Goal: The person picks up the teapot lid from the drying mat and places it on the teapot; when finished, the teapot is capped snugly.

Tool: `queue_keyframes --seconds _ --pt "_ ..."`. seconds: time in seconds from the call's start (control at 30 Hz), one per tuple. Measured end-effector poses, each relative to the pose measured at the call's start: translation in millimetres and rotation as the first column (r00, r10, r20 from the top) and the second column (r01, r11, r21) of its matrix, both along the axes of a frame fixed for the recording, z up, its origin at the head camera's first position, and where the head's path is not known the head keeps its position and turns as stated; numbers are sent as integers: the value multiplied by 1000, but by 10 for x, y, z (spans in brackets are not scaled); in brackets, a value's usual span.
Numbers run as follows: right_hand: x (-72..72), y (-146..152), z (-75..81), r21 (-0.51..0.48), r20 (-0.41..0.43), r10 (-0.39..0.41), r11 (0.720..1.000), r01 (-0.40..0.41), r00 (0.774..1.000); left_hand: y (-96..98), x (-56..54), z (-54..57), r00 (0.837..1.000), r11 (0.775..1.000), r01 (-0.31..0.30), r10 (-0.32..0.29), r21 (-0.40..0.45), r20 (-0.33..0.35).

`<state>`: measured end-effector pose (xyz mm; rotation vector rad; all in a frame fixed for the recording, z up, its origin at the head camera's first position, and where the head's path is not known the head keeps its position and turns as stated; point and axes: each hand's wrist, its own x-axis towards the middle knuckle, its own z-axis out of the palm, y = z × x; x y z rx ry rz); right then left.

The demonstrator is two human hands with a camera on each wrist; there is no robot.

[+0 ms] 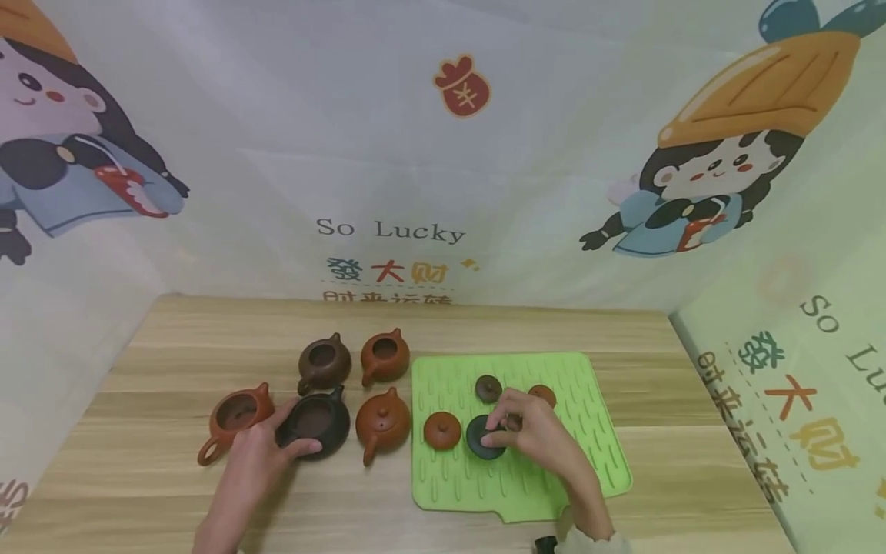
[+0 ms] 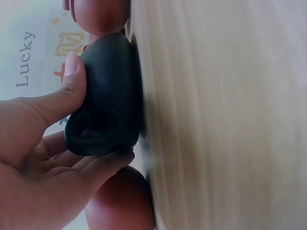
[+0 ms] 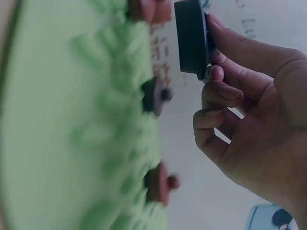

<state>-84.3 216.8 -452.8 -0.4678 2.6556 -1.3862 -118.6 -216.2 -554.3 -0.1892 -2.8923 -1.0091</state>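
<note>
My left hand (image 1: 261, 452) holds a lidless black teapot (image 1: 334, 431) on the wooden table. In the left wrist view the thumb lies on the near rim of this black teapot (image 2: 110, 76), and the other fingers are around its handle side. Over the green mat (image 1: 443, 488), my right hand (image 1: 540, 437) pinches a black teapot lid (image 1: 479, 446) by its top. The right wrist view shows that black lid (image 3: 190, 40) raised off the mat, its knob hidden by thumb and fingers.
Beside the black teapot stand an open red teapot (image 1: 223, 435) and a lidded red teapot (image 1: 381, 442). Behind are open brown (image 1: 339, 369) and orange-red (image 1: 396, 365) teapots. On the mat lie a red lid (image 1: 441, 438), a dark brown lid (image 1: 487, 388) and another reddish lid (image 1: 544, 395).
</note>
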Motion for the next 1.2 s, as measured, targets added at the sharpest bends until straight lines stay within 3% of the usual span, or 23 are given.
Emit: queue_keyframes --seconds 0.23,0.43,0.77,1.07,1.2 --pt "-109 -279 171 16 -16 39 999 -39 999 53 -37 53 999 1000 -8 8 7 34" --pt "-184 -575 269 33 -18 111 993 -110 994 45 -40 10 999 1000 -15 16 -6 50" --pt "-359 -1058 328 107 -45 254 963 -248 966 37 -1 8 1000 1000 -6 6 -10 -30" --pt "-514 -1410 309 138 -32 210 969 -203 977 91 58 135 999 1000 -16 16 -14 -43" --pt "-565 -1583 295 175 -53 226 961 -214 973 82 52 138 999 1000 -8 7 -20 -51"
